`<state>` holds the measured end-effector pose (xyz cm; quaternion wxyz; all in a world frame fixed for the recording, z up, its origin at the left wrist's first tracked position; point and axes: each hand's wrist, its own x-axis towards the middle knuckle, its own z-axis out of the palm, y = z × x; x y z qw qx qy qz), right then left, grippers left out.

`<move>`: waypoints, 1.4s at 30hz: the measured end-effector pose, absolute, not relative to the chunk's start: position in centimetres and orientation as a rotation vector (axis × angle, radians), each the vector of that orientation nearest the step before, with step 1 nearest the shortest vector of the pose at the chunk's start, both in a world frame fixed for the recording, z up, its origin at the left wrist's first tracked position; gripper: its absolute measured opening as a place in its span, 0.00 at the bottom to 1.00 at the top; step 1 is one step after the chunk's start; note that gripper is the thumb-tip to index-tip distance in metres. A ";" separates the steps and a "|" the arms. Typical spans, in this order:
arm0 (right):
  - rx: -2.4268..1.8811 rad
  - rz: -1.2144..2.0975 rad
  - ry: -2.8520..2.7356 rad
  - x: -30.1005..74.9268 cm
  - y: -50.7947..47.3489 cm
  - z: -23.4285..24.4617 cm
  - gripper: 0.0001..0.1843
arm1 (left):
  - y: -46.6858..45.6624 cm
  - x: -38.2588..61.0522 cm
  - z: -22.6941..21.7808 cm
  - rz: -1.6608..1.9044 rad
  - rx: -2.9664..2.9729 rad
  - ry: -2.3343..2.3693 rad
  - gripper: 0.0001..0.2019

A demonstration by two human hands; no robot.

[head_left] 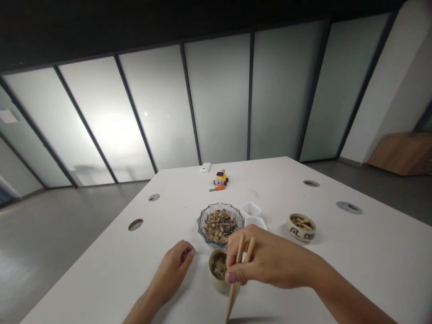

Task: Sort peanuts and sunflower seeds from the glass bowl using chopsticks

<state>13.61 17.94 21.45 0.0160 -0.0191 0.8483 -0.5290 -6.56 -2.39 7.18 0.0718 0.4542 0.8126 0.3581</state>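
Note:
My right hand [256,258] is closed around a pair of wooden chopsticks [232,297]. Their tips point down toward the white tabletop, in front of a small beige cup [218,284] partly filled with what look like striped seeds. The hand covers the cup's right side. My left hand [175,261] rests on the table left of the cup, fingers curled in and nothing visible in them. Behind the cup stands a scalloped glass bowl [202,229] of sunflower seeds and larger pale seeds or nuts. Two small white dishes [251,209] sit beside it, one partly hidden by my right hand.
To the right is a round ceramic bowl [301,233] with dark markings, holding nuts. Farther back lie a yellow toy vehicle [221,178], an orange carrot-shaped item [219,188] and a white device [205,168]. Several round holes pierce the white table [175,211]. Frosted glass panels stand behind.

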 end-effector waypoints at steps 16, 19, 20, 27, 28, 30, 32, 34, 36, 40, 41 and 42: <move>0.101 -1.812 2.347 13.8 17.6 20.4 0.15 | -2.3 -6.5 7.1 1.038 1.368 2.454 0.14; 0.105 -1.808 2.366 13.6 17.6 20.4 0.14 | -2.3 -6.4 7.2 1.023 1.367 2.449 0.15; 0.112 -1.810 2.357 13.6 17.5 20.4 0.14 | -2.3 -6.4 7.2 1.018 1.367 2.449 0.15; 0.080 -1.791 2.398 13.7 17.5 20.8 0.16 | -2.4 -6.3 7.3 1.024 1.379 2.444 0.15; 0.067 -1.802 2.409 13.7 17.5 20.8 0.17 | -2.4 -6.3 7.3 1.028 1.378 2.445 0.14; 0.048 -1.839 2.414 13.7 17.7 20.9 0.18 | -2.4 -6.3 7.2 1.037 1.380 2.441 0.14; 0.044 -1.878 2.406 13.9 18.1 21.1 0.18 | -2.4 -6.4 7.1 1.041 1.383 2.439 0.14; 0.055 -1.916 2.388 14.1 18.7 21.5 0.19 | -2.5 -6.4 7.1 1.034 1.380 2.440 0.14; 0.081 -1.981 2.383 14.5 19.5 22.2 0.20 | -2.5 -6.5 7.0 1.019 1.374 2.447 0.14; 0.150 -2.106 2.540 15.3 21.5 23.6 0.23 | -2.6 -6.5 6.9 0.997 1.376 2.457 0.13; 0.180 -2.119 2.597 15.4 21.9 23.8 0.23 | -2.7 -6.5 6.9 0.997 1.380 2.458 0.14; 0.218 -2.123 2.647 15.3 22.2 23.8 0.24 | -2.6 -6.5 7.0 0.998 1.387 2.456 0.14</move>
